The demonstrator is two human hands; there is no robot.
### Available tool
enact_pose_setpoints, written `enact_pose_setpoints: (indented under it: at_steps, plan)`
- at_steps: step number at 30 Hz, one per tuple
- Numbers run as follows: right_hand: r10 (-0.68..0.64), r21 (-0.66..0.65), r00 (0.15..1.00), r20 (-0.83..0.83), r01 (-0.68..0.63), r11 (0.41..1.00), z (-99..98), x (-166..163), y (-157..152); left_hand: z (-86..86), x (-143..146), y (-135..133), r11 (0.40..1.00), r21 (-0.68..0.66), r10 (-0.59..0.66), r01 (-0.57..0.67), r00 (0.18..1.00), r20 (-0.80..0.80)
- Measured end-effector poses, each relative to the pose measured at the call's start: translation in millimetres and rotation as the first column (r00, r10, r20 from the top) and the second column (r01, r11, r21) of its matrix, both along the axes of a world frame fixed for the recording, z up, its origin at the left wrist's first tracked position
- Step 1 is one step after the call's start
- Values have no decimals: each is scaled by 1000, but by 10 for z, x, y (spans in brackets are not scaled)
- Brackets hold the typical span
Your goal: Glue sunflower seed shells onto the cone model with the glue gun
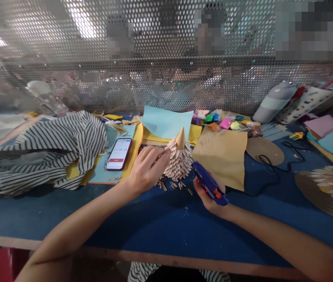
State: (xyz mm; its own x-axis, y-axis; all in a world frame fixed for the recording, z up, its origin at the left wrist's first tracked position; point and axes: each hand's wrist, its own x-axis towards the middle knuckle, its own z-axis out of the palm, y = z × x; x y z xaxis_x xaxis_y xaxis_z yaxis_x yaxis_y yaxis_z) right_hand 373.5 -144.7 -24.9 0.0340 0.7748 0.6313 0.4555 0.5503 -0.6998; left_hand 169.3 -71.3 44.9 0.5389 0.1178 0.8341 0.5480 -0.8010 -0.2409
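In the middle of the table stands a paper cone [180, 140] covered with overlapping rows of pale shell-like pieces [178, 164]; only its tan tip is bare. My left hand [150, 166] is at the cone's left side, its fingers bent together against or just in front of the pieces; whatever they pinch is hidden. My right hand [210, 201] grips a blue hot glue gun [209, 183], whose nozzle end points up toward the cone's lower right side. Several loose shell-like pieces [181, 185] lie at the cone's foot.
Left are a phone [119, 154] on coloured sheets and a striped cloth [63, 149]. Behind lie a light blue sheet [168, 122] and bagged coloured clay [226, 122]. Brown paper [222, 156], a black cord [275, 166], cardboard discs [264, 151] and a bottle [273, 102] are right. A perforated metal screen [160, 78] stands behind.
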Motion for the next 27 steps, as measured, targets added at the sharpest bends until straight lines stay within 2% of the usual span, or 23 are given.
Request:
enact_pose_setpoints:
  at_steps: [3, 6, 13, 19, 27]
  plan:
    - [-41, -19, 998, -42, 40, 999, -91, 8, 10, 2, 35, 17, 993, 87, 92, -85, 993, -71]
    - [-48, -58, 996, -74, 44, 997, -153, 17, 19, 10, 72, 19, 985, 101, 152, -143, 984, -90]
    - [-57, -60, 996, -73, 53, 997, -106, 20, 13, 27, 141, -7, 955, 204, 243, -216, 963, -117]
    - [-49, -50, 997, -65, 46, 998, -119, 19, 11, 32, 165, -6, 932, 277, 279, -235, 951, -134]
    - [-47, -46, 997, -65, 44, 998, -149, 15, 10, 65, 158, -17, 935, 271, 286, -229, 939, -193]
